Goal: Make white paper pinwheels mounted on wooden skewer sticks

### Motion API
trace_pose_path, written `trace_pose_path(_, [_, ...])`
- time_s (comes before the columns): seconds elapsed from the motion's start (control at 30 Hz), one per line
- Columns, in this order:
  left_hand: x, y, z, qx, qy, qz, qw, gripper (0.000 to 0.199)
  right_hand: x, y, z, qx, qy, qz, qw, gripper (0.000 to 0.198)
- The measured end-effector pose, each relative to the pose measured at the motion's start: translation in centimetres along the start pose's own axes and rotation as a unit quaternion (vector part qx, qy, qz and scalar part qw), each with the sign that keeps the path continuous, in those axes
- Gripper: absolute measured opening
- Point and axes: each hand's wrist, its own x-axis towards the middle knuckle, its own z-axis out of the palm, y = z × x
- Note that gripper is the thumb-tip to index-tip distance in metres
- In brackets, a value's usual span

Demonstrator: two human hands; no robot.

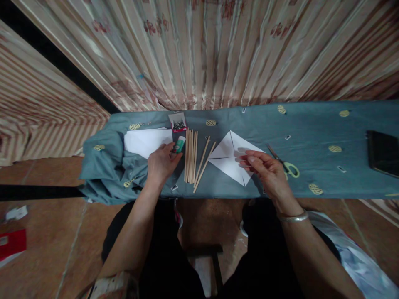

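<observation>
My left hand (162, 162) has its thumb and fingers around the lower end of a green and white glue stick (180, 143), beside a stack of white paper (145, 140). Over a folded white paper square (222, 149), whose creases meet near its middle, is my right hand (263, 166). Its thumb and fingers are curled together in a pinch, and whatever may be between them is too small to make out. Between the hands, several thin wooden sticks (190, 158) lie side by side, with two more slanting at their right.
Scissors (291, 169) with yellow-green handles lie right of the folded paper. Behind the glue stick is a small open box (178, 123) of metal pieces. A dark flat object (383, 151) rests at the right on the teal tablecloth (311, 128). A pleated curtain (212, 54) hangs behind.
</observation>
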Motion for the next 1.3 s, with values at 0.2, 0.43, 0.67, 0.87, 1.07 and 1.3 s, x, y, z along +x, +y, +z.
trace_pose_path(0.2, [-0.2, 1.9, -0.3, -0.044, 0.094, 0.108, 0.989, 0.036, 0.3, -0.1, -2.2, -0.024, 0.056, -0.050, 0.997, 0.026])
trace_pose_path(0.43, [-3.6, 10.7, 3.5, -0.112, -0.063, 0.391, 0.911, 0.025, -0.8, 1.2, -3.2, -0.279, 0.034, -0.153, 0.947, 0.020])
trace_pose_path(0.67, [-2.3, 11.8, 5.8, -0.134, -0.124, 0.372, 0.910, 0.032, -1.4, 1.7, -3.5, -0.366, -0.055, -0.220, 0.903, 0.024])
trace_pose_path(0.87, [-2.4, 11.6, 6.2, -0.149, -0.080, 0.382, 0.908, 0.018, -1.4, 1.9, -4.0, -0.381, -0.069, -0.220, 0.895, 0.027])
trace_pose_path(1.07, [-2.4, 11.9, 6.2, -0.180, -0.093, 0.327, 0.923, 0.023, -1.5, 1.6, -3.1, -0.371, -0.046, -0.206, 0.904, 0.023])
trace_pose_path(1.3, [-1.9, 12.1, 6.5, -0.209, -0.102, 0.296, 0.927, 0.025, -0.8, 2.1, -1.1, -0.305, 0.015, -0.178, 0.935, 0.009])
